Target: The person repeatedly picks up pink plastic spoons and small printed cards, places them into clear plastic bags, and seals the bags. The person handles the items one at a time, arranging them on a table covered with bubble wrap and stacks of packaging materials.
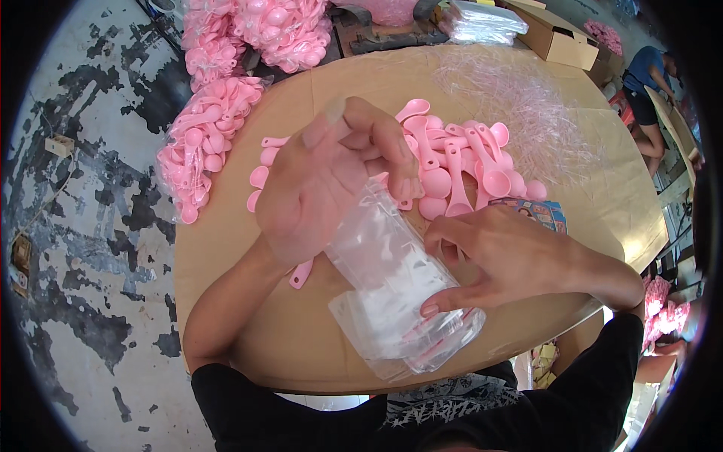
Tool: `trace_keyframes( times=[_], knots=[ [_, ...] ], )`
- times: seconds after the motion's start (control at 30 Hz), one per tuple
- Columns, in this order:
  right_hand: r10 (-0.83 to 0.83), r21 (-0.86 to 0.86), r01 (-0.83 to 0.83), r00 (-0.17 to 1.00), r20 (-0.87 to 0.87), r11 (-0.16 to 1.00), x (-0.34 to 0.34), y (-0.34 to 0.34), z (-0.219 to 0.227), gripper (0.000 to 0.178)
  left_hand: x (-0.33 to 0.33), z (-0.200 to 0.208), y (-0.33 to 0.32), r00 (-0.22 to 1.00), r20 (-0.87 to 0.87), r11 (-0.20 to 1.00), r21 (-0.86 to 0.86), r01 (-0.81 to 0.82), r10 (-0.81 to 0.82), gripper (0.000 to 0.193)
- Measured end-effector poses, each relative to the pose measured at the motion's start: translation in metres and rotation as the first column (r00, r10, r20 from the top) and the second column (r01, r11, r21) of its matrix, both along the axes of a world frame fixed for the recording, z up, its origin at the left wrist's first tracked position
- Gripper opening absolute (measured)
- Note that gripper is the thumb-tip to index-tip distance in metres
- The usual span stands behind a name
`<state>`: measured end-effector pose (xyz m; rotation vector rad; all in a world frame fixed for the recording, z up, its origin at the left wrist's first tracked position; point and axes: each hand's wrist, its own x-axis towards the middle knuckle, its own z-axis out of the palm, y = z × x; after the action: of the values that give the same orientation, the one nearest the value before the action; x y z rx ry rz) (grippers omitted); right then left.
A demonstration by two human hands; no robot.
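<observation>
A loose stack of clear plastic zip bags lies near the table's front edge, with one bag reaching up toward my left hand. My left hand is raised, palm showing, slightly blurred. Its fingers are half curled and apart from the thumb, with nothing visible in them. Over the right side of the bags is my right hand, its thumb touching them and its fingers bent apart from the thumb. Beyond both hands spreads a pile of pink plastic scoops. Some scoops are partly hidden behind my left hand.
Bulging clear bags of pink scoops stand at the table's left edge. Thin clear strips lie at the far right, near printed blue cards. A cardboard box and stacked plastic packs are behind. Another person is at far right.
</observation>
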<state>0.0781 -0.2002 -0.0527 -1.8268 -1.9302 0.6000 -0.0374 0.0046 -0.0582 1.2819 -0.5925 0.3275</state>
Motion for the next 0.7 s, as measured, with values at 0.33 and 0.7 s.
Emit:
trace_keyframes(
  times=[0.33,0.7],
  knots=[
    [0.0,0.004,0.001,0.999,-0.05,1.0,-0.004,0.002,-0.009,0.032,-0.062,0.054,-0.01,0.901,-0.256,0.123,0.966,0.227,0.351,0.029],
    [0.11,0.442,-0.151,0.987,0.116,0.884,-0.013,0.006,-0.028,0.022,-0.05,0.044,0.016,0.58,-0.216,-0.096,0.883,0.459,0.786,0.04]
  ],
)
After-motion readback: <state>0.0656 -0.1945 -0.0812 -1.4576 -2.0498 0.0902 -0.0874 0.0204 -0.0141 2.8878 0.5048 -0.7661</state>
